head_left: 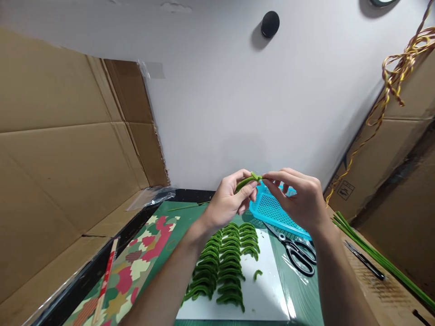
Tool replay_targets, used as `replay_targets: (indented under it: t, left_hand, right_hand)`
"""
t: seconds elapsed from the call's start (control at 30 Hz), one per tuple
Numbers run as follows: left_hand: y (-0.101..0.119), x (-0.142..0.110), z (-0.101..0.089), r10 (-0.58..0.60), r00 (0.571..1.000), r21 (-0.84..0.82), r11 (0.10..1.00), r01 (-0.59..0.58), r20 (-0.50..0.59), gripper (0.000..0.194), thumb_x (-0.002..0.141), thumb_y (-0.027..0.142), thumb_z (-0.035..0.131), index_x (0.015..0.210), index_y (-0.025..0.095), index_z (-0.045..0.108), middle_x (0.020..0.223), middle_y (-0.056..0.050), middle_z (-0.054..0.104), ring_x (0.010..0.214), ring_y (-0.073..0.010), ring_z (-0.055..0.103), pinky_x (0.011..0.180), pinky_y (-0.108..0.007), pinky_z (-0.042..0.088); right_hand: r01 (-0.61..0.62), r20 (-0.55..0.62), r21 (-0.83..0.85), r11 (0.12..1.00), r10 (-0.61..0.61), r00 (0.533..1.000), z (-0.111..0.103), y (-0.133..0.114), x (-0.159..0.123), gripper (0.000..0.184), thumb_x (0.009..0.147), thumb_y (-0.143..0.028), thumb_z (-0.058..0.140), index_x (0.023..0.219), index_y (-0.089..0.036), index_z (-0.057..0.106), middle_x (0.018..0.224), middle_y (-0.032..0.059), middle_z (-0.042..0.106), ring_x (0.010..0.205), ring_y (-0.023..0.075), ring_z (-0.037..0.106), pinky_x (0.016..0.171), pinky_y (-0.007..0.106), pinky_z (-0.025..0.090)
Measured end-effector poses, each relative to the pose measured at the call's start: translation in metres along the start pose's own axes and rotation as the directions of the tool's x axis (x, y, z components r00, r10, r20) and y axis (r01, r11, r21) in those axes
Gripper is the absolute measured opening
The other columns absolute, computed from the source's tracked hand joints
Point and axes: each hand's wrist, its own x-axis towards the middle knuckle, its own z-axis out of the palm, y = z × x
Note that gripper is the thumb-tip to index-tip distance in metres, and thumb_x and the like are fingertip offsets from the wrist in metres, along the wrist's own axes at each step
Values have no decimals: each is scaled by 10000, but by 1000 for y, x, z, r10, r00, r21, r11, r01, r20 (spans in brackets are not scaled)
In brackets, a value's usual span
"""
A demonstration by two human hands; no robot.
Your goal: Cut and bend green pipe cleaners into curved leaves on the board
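A left hand (231, 197) is gripping a curved green piece (245, 182) in the air beside a turquoise basket (268, 213), while a right hand (301, 194) is pinching its end, seemingly by a thin tip; similar green pieces (231, 258) are lining a white board (268, 294) below.

free air abv L hand (227, 199), basket (278, 222) blocking bhd R hand (302, 197), scissors (288, 247) nr basket

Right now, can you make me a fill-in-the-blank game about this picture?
1. The left hand holds a strip coloured ____.
2. The basket is coloured ____.
3. The board under the curved pieces is coloured ____.
4. The scissors lie to the ____ of the board.

Missing words: green; blue; white; right.
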Motion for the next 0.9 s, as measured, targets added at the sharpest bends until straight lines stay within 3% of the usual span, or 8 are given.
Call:
replay_targets:
  t: [0.27,0.57,0.77,0.9]
  left_hand:
    - [-5,0,2,35,998,19,999,-34,-48,242,1025,407,647,1029,173,584,715,51,588,441,-28,428,400,-172,328]
    - [-7,-2,7,98,985,94,992,-86,-138,287,1016,462,664,1010,186,584,687,62,543,445,-30,391,400,-178,298]
    - [-7,-4,7,169,980,134,979,-154,-106,265,1020,438,673,1039,177,631,734,49,548,515,-34,418,481,-178,362]
    - [-7,-4,6,202,974,160,970,-185,-98,249,996,408,707,1027,169,644,776,27,567,623,-67,487,563,-184,430]
  right_hand:
    - [6,-36,-68,998,-9,999,5,-3,0,192,1022,-296,653,868,-236,750,705,-26,713,561,104,592,559,285,455]
    - [7,-55,20,1000,-6,998,11,-15,1,186,995,-242,664,821,-213,721,636,-49,662,536,88,582,544,247,464]
    - [9,-90,49,999,-5,996,4,-15,3,185,982,-255,668,809,-218,720,607,-54,631,502,87,551,532,238,464]
    - [37,-29,57,998,-36,999,-1,-15,1,233,1010,-291,656,802,-212,728,630,-40,642,532,87,544,545,239,435]
